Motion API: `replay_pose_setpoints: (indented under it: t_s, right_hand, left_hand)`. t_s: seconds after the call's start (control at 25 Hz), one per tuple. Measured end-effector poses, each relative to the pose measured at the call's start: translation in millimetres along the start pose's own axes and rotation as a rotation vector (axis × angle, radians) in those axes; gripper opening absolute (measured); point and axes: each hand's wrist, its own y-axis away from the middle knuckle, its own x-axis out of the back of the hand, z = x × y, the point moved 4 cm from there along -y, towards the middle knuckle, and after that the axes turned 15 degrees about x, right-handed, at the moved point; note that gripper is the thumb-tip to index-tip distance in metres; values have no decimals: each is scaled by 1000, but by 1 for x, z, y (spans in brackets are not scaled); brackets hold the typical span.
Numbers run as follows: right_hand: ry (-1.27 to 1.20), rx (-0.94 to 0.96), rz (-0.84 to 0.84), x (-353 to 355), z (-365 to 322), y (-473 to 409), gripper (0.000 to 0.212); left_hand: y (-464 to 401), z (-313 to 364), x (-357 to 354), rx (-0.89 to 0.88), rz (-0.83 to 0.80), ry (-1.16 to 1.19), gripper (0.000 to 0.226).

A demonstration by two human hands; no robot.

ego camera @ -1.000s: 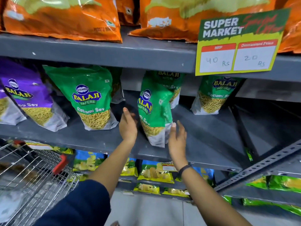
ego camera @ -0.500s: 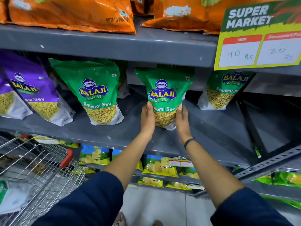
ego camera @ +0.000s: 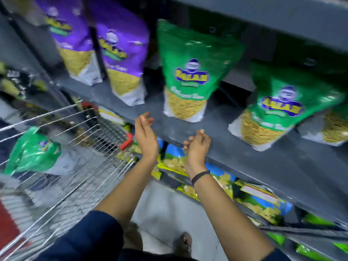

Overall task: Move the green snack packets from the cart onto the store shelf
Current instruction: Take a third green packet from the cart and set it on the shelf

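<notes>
Head view. The frame was motion-blurred; fine print on the packaging could not be read.

My left hand (ego camera: 146, 137) was raised in front of the grey store shelf (ego camera: 235, 157), palm turned inward, fingers loosely curled and gripping nothing. My right hand (ego camera: 197, 146) was level with the shelf's front edge, fingers bent into a loose curl, also gripping nothing. A dark band (ego camera: 200, 177) sat on the right wrist. Both hands were clear of every packet.

Two green snack packets stood upright on the shelf. The nearer green packet (ego camera: 190, 72) stood just above and between my hands. The second green packet (ego camera: 276, 113) stood to its right, tilted. A third green packet (ego camera: 333, 127) was partly cut off at the right edge, just beside the second.

Two purple packets (ego camera: 120, 59) stood to the left on the same shelf, apart from the green ones.

The wire cart (ego camera: 75, 166) was at my left, below the shelf. One green packet in the cart (ego camera: 32, 151) lay against its far side, well apart from my hands.

The lower shelf held blue-and-yellow packets (ego camera: 222, 179). My dark sleeve (ego camera: 88, 236) covered the left upper arm.
</notes>
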Motion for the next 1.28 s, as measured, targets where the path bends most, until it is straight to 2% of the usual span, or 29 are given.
replay_pose_setpoints:
  t_s: [0.08, 0.2, 0.28, 0.36, 0.44, 0.52, 0.56, 0.64, 0.72, 0.8, 0.92, 1.0, 1.12, 1.2, 1.28]
  right_hand:
    - [51, 16, -156, -62, 19, 34, 12]
    - [181, -7, -436, -165, 64, 96, 8]
    - [308, -25, -723, -238, 102, 138, 14]
    - [533, 57, -1056, -300, 135, 172, 25]
    - [710, 222, -1378, -361, 166, 207, 37]
    - [861, 411, -1599, -415, 186, 233, 50]
    - [906, 452, -1642, -436, 191, 238, 57]
    - [920, 402, -1635, -469, 210, 245, 66]
    - [864, 293, -1539, -484, 228, 249, 66]
    - [781, 221, -1424, -478, 237, 245, 63]
    - [708, 148, -1247, -443, 228, 217, 67]
    - [576, 103, -1157, -420, 207, 195, 66]
    - [411, 174, -1017, -378, 151, 170, 39]
    - [328, 229, -990, -346, 106, 161, 40]
    - [265, 303, -1056, -304, 60, 154, 51]
  left_hand:
    - [-40, 0, 73, 3, 169, 38, 29]
    - [-97, -24, 210, 228, 495, 192, 22]
    - [-122, -43, 302, 395, 770, 194, 26]
    - [-130, -57, 367, 550, 954, 58, 33]
    - [-150, -71, 417, 660, 892, 26, 43]
    - [-181, -83, 447, 792, 653, 19, 46]
    - [-195, -85, 451, 832, 537, 29, 47]
    - [-221, -84, 457, 818, 471, 180, 39]
    - [-236, -82, 458, 778, 549, 323, 23]
    - [-237, -78, 452, 726, 553, 351, 28]
    - [-217, -60, 434, 610, 401, 188, 36]
    - [-200, -37, 426, 491, 371, 79, 39]
    - [-162, 12, 410, 345, 312, 18, 35]
    - [-132, 45, 392, 259, 174, -59, 30]
    - [-100, 78, 369, 178, 51, -141, 28]
